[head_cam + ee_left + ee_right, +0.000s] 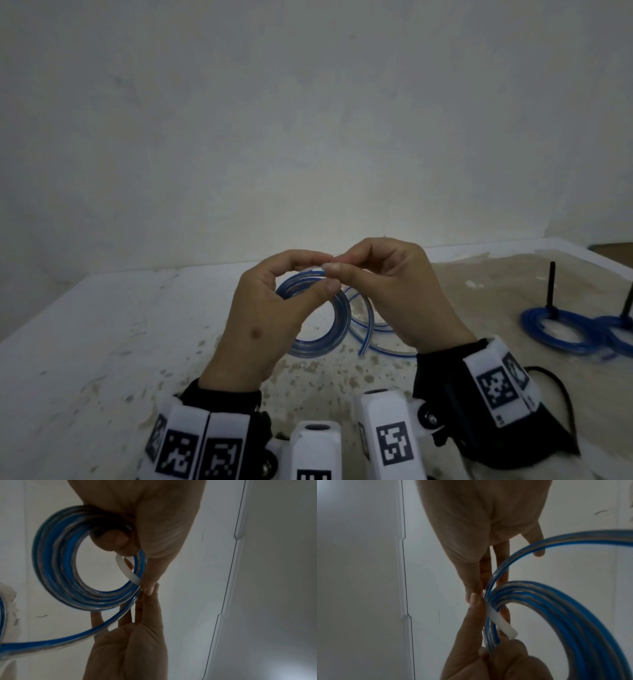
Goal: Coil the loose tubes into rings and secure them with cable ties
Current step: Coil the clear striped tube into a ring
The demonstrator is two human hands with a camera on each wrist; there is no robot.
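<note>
Stained table (102, 342): two hands, one held coil (56, 566), two tied coils (582, 330).

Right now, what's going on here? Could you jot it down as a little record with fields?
activity: tying a coil of blue tube
coil: held up above the table, several turns, one loose tail hanging
left hand: grips the coil, thumb through the ring
right hand: pinches at the tie by the left fingertips
tie: white strip looped round the coil's turns
finished coils: two on the table at right, black ties sticking up
</note>
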